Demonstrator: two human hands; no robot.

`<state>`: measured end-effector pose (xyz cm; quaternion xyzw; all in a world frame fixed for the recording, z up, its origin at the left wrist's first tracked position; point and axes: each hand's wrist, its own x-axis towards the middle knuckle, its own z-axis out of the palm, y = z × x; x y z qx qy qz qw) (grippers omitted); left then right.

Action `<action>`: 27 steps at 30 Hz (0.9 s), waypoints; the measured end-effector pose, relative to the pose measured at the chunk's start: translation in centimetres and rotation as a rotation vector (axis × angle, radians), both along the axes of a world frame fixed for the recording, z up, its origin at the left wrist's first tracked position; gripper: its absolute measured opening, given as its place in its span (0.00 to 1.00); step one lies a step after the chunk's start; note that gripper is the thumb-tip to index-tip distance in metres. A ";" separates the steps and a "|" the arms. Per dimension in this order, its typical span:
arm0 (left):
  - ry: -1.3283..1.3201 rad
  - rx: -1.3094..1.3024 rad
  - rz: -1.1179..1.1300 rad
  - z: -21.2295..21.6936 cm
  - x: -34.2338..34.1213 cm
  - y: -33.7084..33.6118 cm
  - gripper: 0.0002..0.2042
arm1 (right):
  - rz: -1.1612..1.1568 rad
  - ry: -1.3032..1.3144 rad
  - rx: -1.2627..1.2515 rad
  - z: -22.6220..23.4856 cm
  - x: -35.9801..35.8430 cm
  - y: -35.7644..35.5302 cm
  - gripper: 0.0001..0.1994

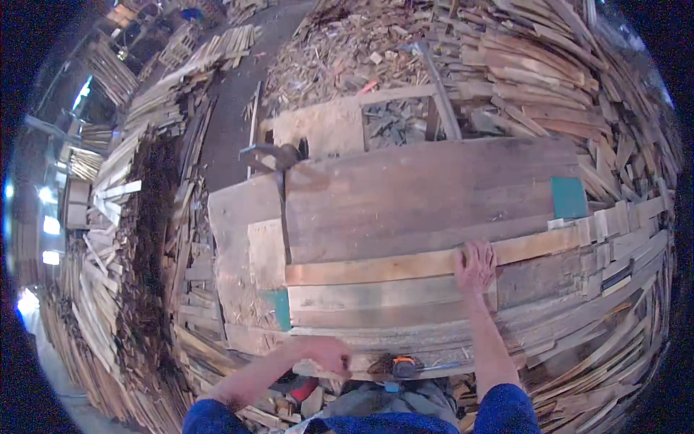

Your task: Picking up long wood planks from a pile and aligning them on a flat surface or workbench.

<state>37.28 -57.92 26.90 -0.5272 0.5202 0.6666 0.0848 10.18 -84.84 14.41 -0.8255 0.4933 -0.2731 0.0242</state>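
Observation:
A long, pale yellow-brown wooden plank [376,270] lies crosswise on the worn workbench [405,202]. My right hand [476,267] is on this plank right of its middle, its fingers closed over the far edge. Nearer to me lies a shorter, greyer board [361,295], parallel to the plank. My left hand [329,356] is at the bench's front edge with its fingers curled in; whatever is inside them is hidden. Just right of it, by my waist, sits a black and orange thing [405,365] that looks like a tape measure.
Green patches mark the bench at left [277,308] and right [569,197]. A metal bracket [267,153] stands at its far left. Wood strips [622,253] are piled along the right, stacked lumber [108,267] rises at left, and scrap wood [340,54] heaps up beyond.

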 end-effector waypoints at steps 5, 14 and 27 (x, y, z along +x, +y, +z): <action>-0.224 -1.387 1.319 17.7 5.0 -14.0 0.12 | -0.014 -0.015 0.040 1.1 -0.6 0.1 0.16; 0.022 -1.150 0.976 21.9 -2.5 -9.6 0.15 | 0.205 0.284 0.130 3.6 -3.3 -2.3 0.23; 0.389 -0.102 1.058 -2.6 -17.7 8.3 0.23 | 0.410 0.393 0.896 3.4 -7.2 1.2 0.23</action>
